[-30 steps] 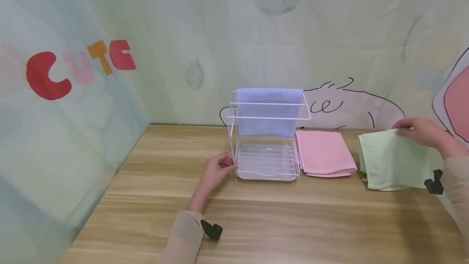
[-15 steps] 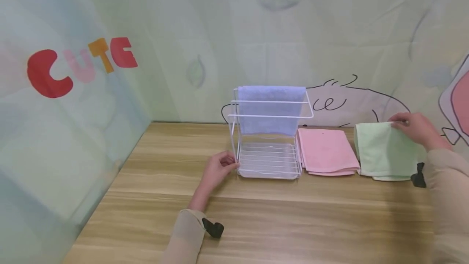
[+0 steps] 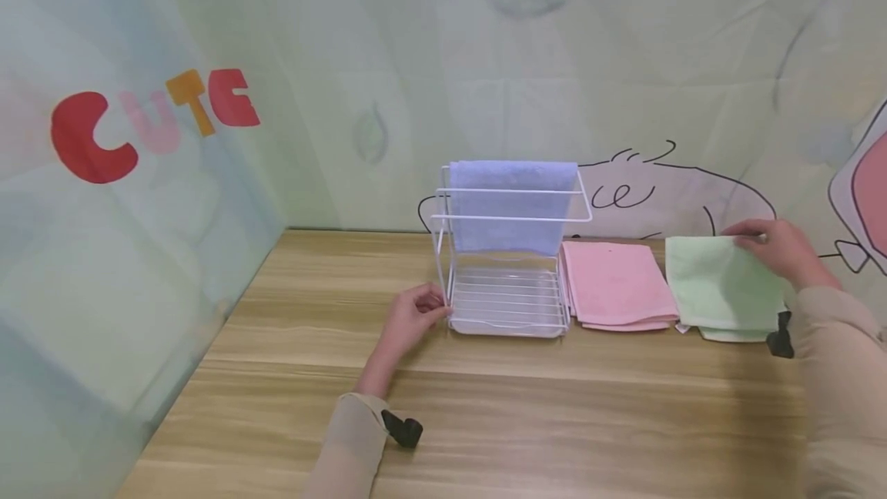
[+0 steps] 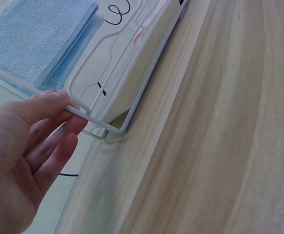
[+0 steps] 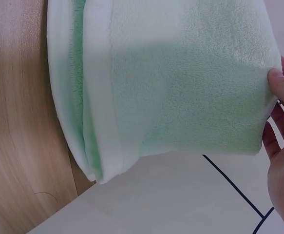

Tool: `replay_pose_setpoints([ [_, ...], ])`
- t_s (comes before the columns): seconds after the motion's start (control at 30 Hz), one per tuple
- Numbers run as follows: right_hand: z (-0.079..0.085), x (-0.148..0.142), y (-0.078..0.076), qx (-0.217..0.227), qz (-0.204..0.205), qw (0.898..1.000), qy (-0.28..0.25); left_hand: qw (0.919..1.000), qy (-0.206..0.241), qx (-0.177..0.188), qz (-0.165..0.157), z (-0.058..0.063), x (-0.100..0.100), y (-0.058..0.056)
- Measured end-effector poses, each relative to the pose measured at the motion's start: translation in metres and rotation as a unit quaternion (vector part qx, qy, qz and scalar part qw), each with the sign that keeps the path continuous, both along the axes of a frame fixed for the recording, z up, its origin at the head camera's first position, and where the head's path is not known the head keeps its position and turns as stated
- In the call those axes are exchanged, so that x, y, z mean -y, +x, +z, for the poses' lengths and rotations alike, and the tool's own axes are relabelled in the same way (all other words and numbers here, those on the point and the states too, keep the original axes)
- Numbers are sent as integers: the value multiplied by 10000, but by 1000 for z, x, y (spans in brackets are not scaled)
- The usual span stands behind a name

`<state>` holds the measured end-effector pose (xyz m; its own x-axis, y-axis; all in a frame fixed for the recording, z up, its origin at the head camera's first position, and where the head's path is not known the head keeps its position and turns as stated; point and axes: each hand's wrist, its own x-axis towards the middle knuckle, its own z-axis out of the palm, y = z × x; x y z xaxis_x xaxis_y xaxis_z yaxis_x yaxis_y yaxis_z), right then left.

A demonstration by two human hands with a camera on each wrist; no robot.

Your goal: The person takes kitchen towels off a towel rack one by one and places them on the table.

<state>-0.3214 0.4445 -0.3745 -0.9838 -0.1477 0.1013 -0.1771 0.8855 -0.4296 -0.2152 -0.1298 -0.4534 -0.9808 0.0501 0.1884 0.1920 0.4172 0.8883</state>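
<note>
My left hand pinches the lower left wire of a white wire rack, thumb against the bar in the left wrist view. Over the rack's rear bar hangs a folded blue towel. At the far right my right hand pinches the top edge of a folded light green towel. Its lower edges hang near the tabletop; whether they all touch it I cannot tell. In the right wrist view the thumb lies on the front of the green towel. Between rack and green towel lies a folded pink towel.
A clear tray sits in the base of the rack, under its wires. The wood-grain table ends at a printed cloth backdrop behind and to the left. The pink towel lies close against the rack's right side.
The right hand has moved left with the green towel, which now hangs right beside the pink towel, and it has lowered slightly in the last half second. The left hand stays on the rack.
</note>
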Motion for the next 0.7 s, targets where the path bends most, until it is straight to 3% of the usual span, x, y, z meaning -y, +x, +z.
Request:
replay_pose_setpoints([
  [0.4,-1,4,1,24,-41,10000,-23,10000,-63,17,22,2,-1,2],
  [0.7,-2,8,1,-279,46,9996,-18,9999,-124,88,78,3,-1,2],
])
